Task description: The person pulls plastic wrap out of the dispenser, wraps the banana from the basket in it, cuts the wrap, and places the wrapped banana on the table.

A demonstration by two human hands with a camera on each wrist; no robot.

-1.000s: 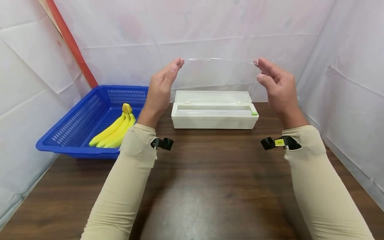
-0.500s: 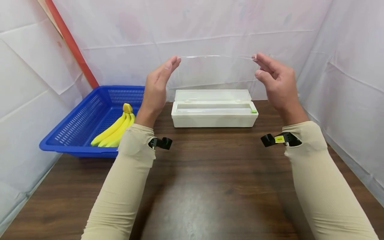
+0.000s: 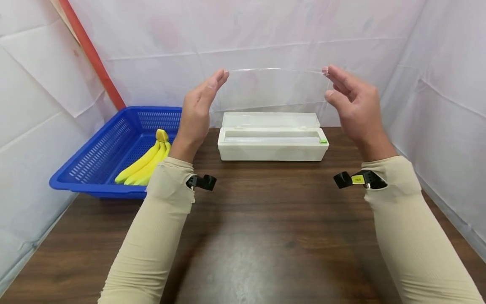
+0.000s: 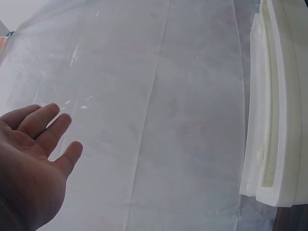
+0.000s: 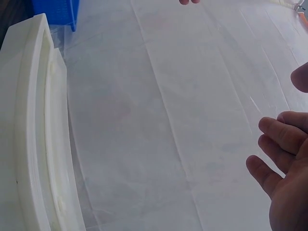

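A clear sheet of plastic wrap [image 3: 269,69] spans the air between my raised hands, its top edge glinting. My left hand [image 3: 196,109] meets its left end with straight fingertips; the thumb lies along the fingers. At the right end, the wrap clings to the fingertips of my right hand [image 3: 355,105], whose thumb stands apart. Both wrist views show the fingers [image 4: 45,120] fairly straight and slightly spread. Behind the wrap, below hand height, sits a white plastic-wrap dispenser box [image 3: 271,153] with its lid up and a green slider [image 3: 323,141] at its right end.
To the left, a blue plastic basket [image 3: 95,190] holds a bunch of yellow bananas [image 3: 142,164], partly hidden by my left forearm. The brown wooden table [image 3: 262,228] is bordered by white sheeting [image 3: 265,25] at the back and sides. A red strip [image 3: 93,55] leans behind the basket.
Both hands have risen slightly with the wrap stretched between them. My left hand has shifted a little to the left. The dispenser and basket stay put.
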